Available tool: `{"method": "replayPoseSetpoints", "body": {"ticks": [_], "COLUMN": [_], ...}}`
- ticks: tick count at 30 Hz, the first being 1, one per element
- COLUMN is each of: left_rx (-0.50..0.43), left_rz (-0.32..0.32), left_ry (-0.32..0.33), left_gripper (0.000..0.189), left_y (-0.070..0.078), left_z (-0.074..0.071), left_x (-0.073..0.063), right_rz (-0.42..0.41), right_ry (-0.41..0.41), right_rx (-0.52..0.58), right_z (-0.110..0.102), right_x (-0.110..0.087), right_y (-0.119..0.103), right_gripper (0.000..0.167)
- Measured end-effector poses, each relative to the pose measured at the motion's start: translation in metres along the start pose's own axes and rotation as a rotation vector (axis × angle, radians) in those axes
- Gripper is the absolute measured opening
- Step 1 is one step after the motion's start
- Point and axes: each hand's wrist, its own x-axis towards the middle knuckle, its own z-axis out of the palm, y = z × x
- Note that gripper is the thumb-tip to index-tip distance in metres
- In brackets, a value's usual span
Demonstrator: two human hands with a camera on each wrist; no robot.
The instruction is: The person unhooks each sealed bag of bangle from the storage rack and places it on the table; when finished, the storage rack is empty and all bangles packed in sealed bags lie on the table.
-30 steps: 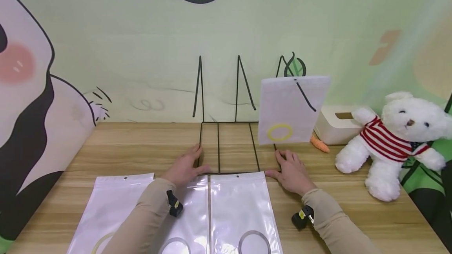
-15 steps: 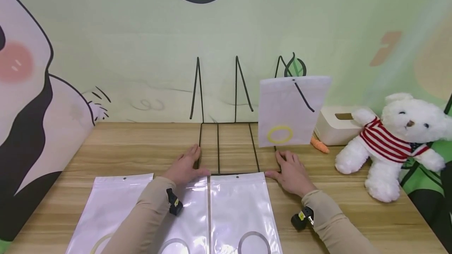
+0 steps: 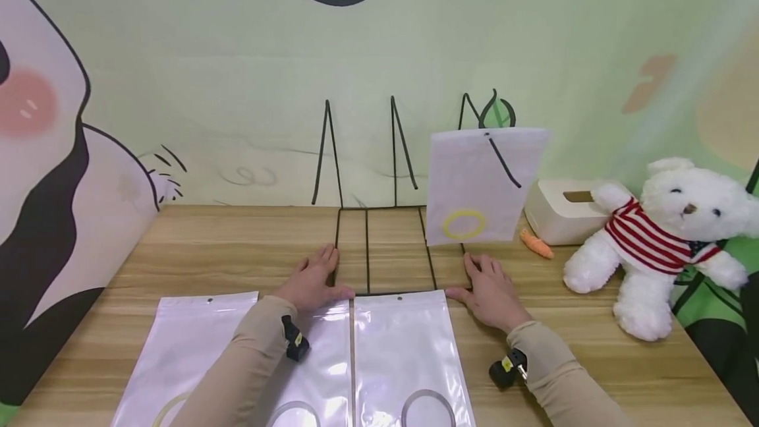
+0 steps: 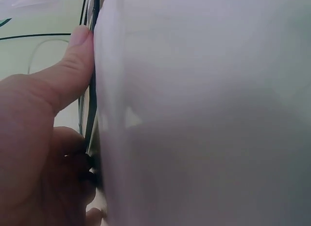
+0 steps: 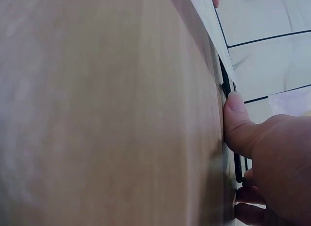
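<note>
Well, white pouch [image 3: 479,183] on black rack [image 3: 367,249], yellow ring [image 3: 446,225] low.

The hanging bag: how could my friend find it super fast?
On the table, left of the teddy, stands a black rack. On its hook nearest the teddy hangs a white bag with a yellow ring near the bottom. It's the only bag hanging up; the other bags lie flat.

Glossy plastic pouches [image 3: 409,341], smooth wood-grain tabletop [image 3: 207,242], matt wire rack [image 3: 367,249], fluffy bear [image 3: 661,242]
</note>
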Motion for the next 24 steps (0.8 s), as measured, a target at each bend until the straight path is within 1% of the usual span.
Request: {"method": "replayPoseSetpoints", "body": {"ticks": [7,12,17,24], "left_rx": [0.021,0.053,0.07,0.092], "left_rz": [-0.018,-0.024,-0.029,-0.044], "left_ry": [-0.018,-0.024,-0.032,-0.041], "left_gripper": [0.099,0.099,0.099,0.098], "left_y": [0.003,0.0033,0.0047,0.0059], "left_z": [0.0004,0.0012,0.0003,-0.0025], "left_x": [0.002,0.0032,0.0033,0.0039], "right_rz": [0.005,-0.016,-0.025,-0.012], "right_ry": [0.004,0.01,0.003,-0.016], "right_rx": [-0.003,-0.015,-0.014,0.01], "right_z": [0.0013,0.0027,-0.0002,-0.0008], "right_x": [-0.0004,-0.0007,-0.002,-0.0015], "right_y": [0.0007,0.0018,0.0005,-0.0004], "right_gripper": [0.083,0.083,0.082,0.082]}}
